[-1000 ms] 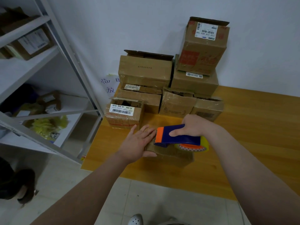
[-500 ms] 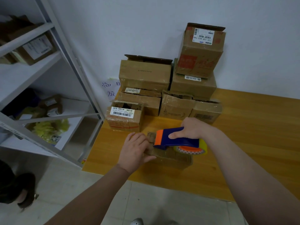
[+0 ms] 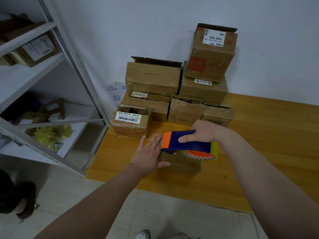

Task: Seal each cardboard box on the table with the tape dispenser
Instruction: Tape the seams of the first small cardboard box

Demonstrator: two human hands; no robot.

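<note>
Left hand (image 3: pixel 148 152) fingers straight, pressing small box (image 3: pixel 179 163) on counter (image 3: pixel 259 152); right hand (image 3: pixel 204 131) fingers curled round tape dispenser (image 3: pixel 186 143) atop it.

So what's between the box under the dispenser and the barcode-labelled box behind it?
Head view: a strip of bare table, plus the left hand, whose fingers lie flat on the near box and point toward the labelled box.

The tape dispenser (image 3: pixel 187 143) is navy blue with orange trim and a yellowish roll; brown cardboard boxes (image 3: pixel 152 76) bear white barcode labels on an orange-brown wood-grain surface (image 3: pixel 276 135).
</note>
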